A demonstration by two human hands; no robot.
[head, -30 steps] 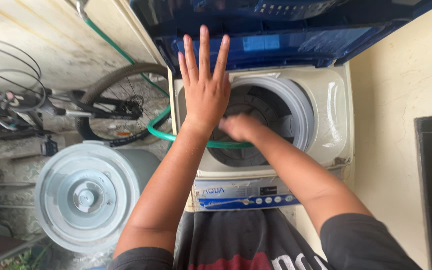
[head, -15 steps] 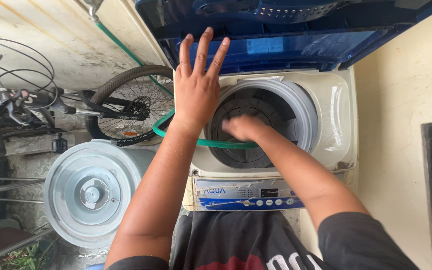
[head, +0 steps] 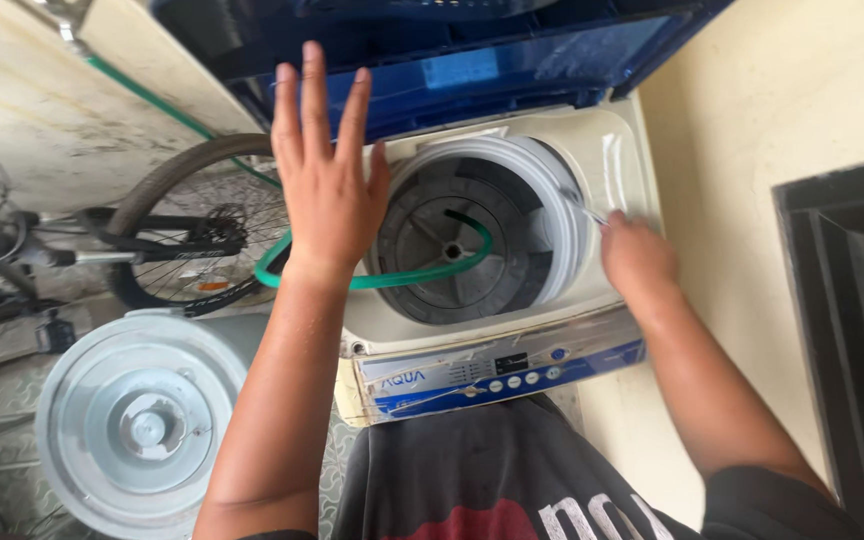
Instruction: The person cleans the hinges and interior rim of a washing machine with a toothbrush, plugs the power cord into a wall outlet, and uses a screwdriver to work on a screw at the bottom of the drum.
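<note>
A white top-load washing machine [head: 632, 175] stands below me with its blue lid [head: 472, 60] raised. Its dark empty drum [head: 452, 250] shows. A green hose [head: 402, 275] runs from the left over the rim and curls inside the drum. My left hand [head: 327, 185] hovers flat above the machine's left rim, fingers spread, holding nothing. My right hand [head: 637, 255] rests on the machine's right top edge, fingers curled; whether it grips anything I cannot tell. The control panel [head: 502, 375] with round buttons faces my body.
A round grey-white tub lid [head: 142, 420] lies on the floor at the left. A bicycle [head: 182, 235] leans by the left wall behind it. A cream wall and a dark door frame [head: 842, 330] are to the right.
My right hand came out of the drum and moved to the machine's right edge. The drum's inside and the hose end are now exposed. My left hand stayed raised and spread.
</note>
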